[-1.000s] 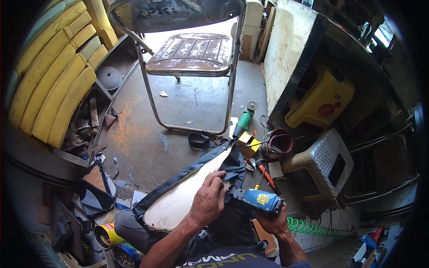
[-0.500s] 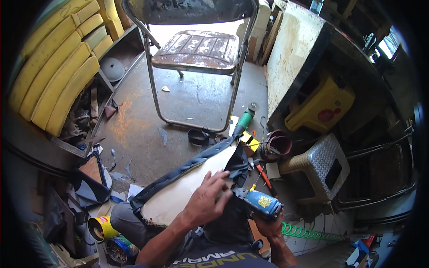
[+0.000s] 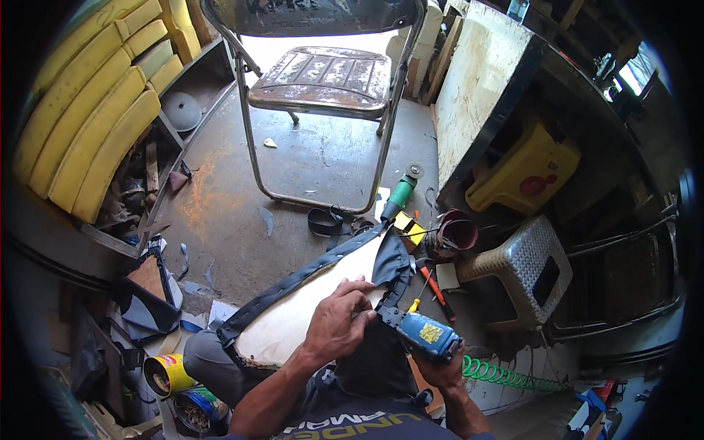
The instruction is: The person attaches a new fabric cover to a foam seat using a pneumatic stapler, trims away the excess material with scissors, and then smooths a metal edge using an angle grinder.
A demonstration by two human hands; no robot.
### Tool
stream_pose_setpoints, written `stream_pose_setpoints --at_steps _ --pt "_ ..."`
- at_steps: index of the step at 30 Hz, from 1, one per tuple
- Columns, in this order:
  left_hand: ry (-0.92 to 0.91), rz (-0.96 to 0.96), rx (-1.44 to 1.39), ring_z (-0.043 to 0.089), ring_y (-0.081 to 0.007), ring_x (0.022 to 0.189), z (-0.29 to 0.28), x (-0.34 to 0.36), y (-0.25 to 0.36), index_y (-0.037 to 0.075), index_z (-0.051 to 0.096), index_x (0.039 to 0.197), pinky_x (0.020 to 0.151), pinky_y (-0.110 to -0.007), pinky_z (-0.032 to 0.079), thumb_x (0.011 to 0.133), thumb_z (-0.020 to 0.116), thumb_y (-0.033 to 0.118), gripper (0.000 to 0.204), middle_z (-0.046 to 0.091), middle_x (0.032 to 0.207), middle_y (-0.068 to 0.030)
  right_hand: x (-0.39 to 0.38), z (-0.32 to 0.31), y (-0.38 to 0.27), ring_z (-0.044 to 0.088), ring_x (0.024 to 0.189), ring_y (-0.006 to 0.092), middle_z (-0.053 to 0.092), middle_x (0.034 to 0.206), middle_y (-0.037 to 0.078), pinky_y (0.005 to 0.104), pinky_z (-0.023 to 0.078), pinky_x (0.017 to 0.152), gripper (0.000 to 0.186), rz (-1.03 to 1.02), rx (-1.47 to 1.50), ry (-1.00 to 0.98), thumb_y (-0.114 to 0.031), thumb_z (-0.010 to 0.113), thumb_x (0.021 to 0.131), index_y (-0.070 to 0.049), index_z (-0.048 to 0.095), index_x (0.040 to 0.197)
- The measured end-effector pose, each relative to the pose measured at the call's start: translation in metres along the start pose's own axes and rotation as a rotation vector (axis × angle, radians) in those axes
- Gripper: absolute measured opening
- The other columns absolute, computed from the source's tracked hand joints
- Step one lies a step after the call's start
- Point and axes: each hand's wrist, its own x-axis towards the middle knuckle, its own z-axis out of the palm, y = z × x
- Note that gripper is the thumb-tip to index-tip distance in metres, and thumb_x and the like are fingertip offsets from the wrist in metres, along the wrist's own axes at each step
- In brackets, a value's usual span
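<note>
Across my lap lies a tapered pale board (image 3: pixel 293 323) edged with dark upholstery fabric (image 3: pixel 279 282), which has a loose flap at its right side. My left hand (image 3: pixel 337 323) rests on the board's right part, fingers curled and pressed at the edge. My right hand (image 3: pixel 440 370) grips the blue staple gun (image 3: pixel 429 334), its nose against the board's edge beside my left fingers. A green coiled hose (image 3: pixel 499 374) runs rightward from near that hand. What lies under my left fingertips is hidden.
Ahead stands a rusty folding chair (image 3: pixel 319 77). A green grinder (image 3: pixel 401 192), yellow box (image 3: pixel 411 229), bucket (image 3: pixel 458 238) and red-handled tool (image 3: pixel 436 290) lie beyond the board. A woven stool (image 3: pixel 528 268) is right. Yellow foam pieces (image 3: pixel 95 117), scraps and cans (image 3: pixel 165 374) are left.
My left fingers lifted and spread half a second ago and are now curled down at the edge again. The staple gun's nose has shifted slightly toward them, and the fabric flap lies differently.
</note>
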Motion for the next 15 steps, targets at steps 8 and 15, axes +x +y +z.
stream_pose_setpoints --at_steps 8,15 --pt "-0.082 -0.008 0.013 0.056 -0.0376 0.136 -0.007 0.004 -0.005 -0.002 0.068 0.092 0.114 -0.043 0.044 0.089 0.07 0.005 0.007 0.066 0.134 -0.0163 0.005 0.007 -0.016 0.076 0.067 0.0178 0.075 0.07 0.007 0.0329 0.059 0.063 0.025 0.031 -0.09 0.034 -0.023 0.085 0.08 -0.001 0.074 0.081" --pt "-0.102 0.044 0.026 0.058 -0.037 0.132 -0.012 0.004 -0.008 -0.001 0.065 0.096 0.109 -0.043 0.047 0.092 0.067 0.003 0.006 0.061 0.139 -0.0173 -0.011 0.008 -0.004 0.076 0.064 0.0173 0.072 0.066 0.007 0.0328 0.057 0.06 0.027 -0.002 -0.098 -0.013 -0.023 0.086 0.079 -0.002 0.07 0.074"
